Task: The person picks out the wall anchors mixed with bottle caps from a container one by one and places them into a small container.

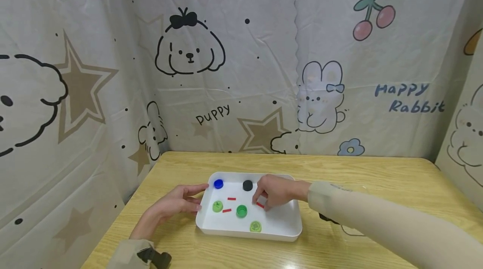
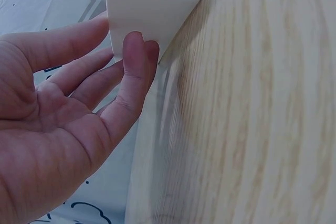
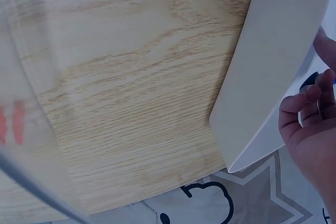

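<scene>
On the table is a white tray (image 1: 277, 223) holding several caps and red strips. At its left wall is my left hand (image 1: 177, 202), fingertips touching the outside; the left wrist view shows the fingers (image 2: 134, 66) loosely bent against it. My right hand (image 1: 273, 191) reaches over the tray's right part, fingers pointing down. A red strip (image 1: 260, 205) lies between its thumb and finger, seemingly pinched at its ends. Nearby are a black cap (image 1: 247, 185) and a dark green cap (image 1: 241, 211). In the right wrist view the tray wall (image 3: 262, 77) partly hides the fingers.
Further left in the tray are a blue cap (image 1: 218, 184), a light green cap (image 1: 217, 206) and two red strips, one (image 1: 232, 199) above the other. Another light green cap (image 1: 255, 226) is near the front wall. A clear container (image 1: 352, 232) stands right, partly behind the sleeve.
</scene>
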{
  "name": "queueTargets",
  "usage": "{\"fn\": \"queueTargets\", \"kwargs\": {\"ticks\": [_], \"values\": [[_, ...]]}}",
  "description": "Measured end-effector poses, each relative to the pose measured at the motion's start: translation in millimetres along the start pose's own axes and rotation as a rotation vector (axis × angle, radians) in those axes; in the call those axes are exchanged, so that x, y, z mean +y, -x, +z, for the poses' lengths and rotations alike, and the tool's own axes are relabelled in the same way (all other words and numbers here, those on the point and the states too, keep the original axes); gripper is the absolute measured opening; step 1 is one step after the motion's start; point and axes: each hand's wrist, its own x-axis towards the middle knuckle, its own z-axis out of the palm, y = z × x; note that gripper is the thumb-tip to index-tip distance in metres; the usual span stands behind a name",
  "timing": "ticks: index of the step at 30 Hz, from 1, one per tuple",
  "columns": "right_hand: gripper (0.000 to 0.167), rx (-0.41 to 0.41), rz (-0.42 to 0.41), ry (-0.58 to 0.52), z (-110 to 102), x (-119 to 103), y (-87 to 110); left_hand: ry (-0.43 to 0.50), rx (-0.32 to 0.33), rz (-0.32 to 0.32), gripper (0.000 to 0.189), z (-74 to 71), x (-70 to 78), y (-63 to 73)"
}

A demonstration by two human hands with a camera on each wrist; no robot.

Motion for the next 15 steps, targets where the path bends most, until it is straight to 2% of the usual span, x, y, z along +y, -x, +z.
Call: {"fn": "queueTargets", "kwargs": {"ticks": [15], "values": [[0.030,0.011,-0.009,-0.007,0.5,2.2,1.6,0.014,-0.009,0.010,0.073,-0.1,0.0,-0.3]]}}
